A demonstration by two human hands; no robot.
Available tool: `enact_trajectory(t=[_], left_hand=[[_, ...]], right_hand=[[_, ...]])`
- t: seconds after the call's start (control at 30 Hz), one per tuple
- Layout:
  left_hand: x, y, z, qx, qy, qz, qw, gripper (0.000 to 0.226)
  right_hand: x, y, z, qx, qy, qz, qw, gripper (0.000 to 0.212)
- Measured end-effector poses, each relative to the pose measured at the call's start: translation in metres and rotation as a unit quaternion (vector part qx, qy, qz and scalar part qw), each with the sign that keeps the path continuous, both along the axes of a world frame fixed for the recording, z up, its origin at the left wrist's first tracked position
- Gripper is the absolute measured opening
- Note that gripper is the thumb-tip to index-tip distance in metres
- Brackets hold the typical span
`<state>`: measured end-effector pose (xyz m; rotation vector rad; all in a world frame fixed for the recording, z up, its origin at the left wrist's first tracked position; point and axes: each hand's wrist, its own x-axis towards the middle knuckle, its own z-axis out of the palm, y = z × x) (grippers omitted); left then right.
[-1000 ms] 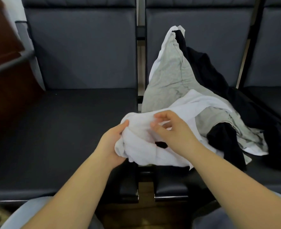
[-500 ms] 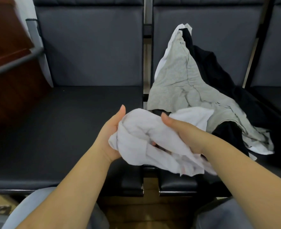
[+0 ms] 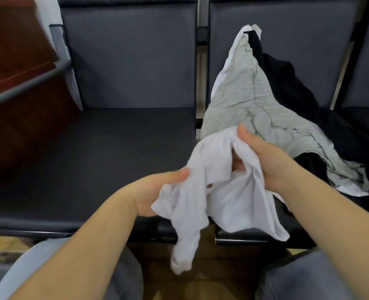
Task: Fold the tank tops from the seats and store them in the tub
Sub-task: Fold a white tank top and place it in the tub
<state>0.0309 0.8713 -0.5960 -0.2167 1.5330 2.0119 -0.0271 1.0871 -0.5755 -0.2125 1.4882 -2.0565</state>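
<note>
A crumpled white tank top (image 3: 227,195) hangs between both hands in front of the seats, its loose end drooping toward the floor. My left hand (image 3: 157,191) grips its lower left part. My right hand (image 3: 263,161) grips its upper right edge, thumb on top. Behind them a grey tank top (image 3: 250,100) lies draped up the backrest of the right seat, over a black garment (image 3: 298,89) and a white one (image 3: 229,61). No tub is in view.
The left seat (image 3: 105,152) is dark and bare. A third seat (image 3: 365,118) shows at the far right. A brown wooden wall and a grey rail (image 3: 25,89) stand at the left. My knees and a wooden floor (image 3: 201,284) fill the bottom.
Both hands have lifted the white tank top off the pile and drawn it toward me. It has loosened from a tight bundle, and part of it now hangs down.
</note>
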Motion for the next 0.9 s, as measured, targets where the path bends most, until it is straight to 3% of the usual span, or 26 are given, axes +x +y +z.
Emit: enact_trajectory(t=[0.07,0.17,0.33,0.4,0.5,0.57,0.67,0.77,0.9], left_hand=[[0.002,-0.005,-0.004,0.023,0.005,-0.052,0.998,0.065],[-0.001,-0.016,-0.008,0.038,0.031,-0.028,0.998,0.063],[-0.003,-0.029,-0.003,-0.043,0.057,0.065,0.995,0.049],[0.000,-0.029,-0.001,-0.090,0.058,0.093,0.990,0.038],[0.006,-0.025,0.002,-0.150,0.068,0.153,0.974,0.023],[0.007,-0.025,0.002,-0.163,0.069,0.192,0.965,0.025],[0.006,-0.030,0.000,-0.149,0.058,0.263,0.952,0.029],[0.009,-0.030,0.001,-0.137,0.040,0.306,0.941,0.041],[0.014,-0.025,0.003,-0.116,0.026,0.305,0.945,0.047]], right_hand=[[-0.002,0.001,0.000,0.010,-0.010,-0.049,0.999,0.096],[-0.010,0.008,0.004,-0.020,-0.018,-0.114,0.993,0.074],[-0.025,0.034,-0.006,-0.026,-0.035,-0.176,0.983,0.076],[-0.032,0.041,-0.015,0.063,-0.024,-0.209,0.976,0.079],[-0.037,0.047,-0.029,0.235,0.045,-0.232,0.943,0.051],[-0.029,0.047,-0.034,0.279,0.068,-0.227,0.931,0.045],[-0.002,0.038,-0.027,0.316,0.156,-0.166,0.921,0.026],[0.039,0.020,-0.016,0.396,0.218,0.008,0.892,0.013],[0.088,-0.012,-0.037,0.428,0.239,0.258,0.833,0.045]])
